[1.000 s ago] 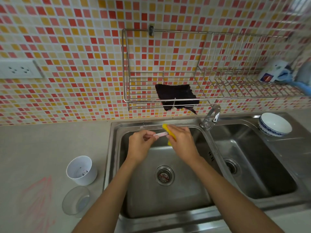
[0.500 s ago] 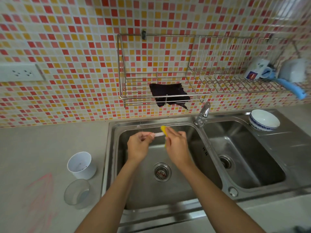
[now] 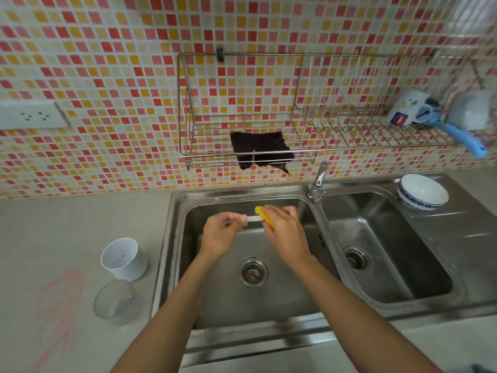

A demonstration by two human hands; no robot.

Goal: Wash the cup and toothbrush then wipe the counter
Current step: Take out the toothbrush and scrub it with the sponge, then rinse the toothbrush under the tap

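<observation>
Toothbrush (image 3: 252, 218) was held roughly level above the left basin of the sink (image 3: 185, 219), between both hands. Left hand (image 3: 220, 232) pinched one end of the pale handle. Right hand (image 3: 285, 232) was curled round a yellow sponge (image 3: 265, 215) wrapped about the other end; which end carried bristles could not be told.

Judged light, thin and stiff, probably slick when wet. A firm pinch on the bare handle, back from the sponge, would suit.

White cup (image 3: 123, 258) stood upright on the counter (image 3: 67, 224) just left of the sink. It looked light and rigid, best gripped round its wall.
</observation>
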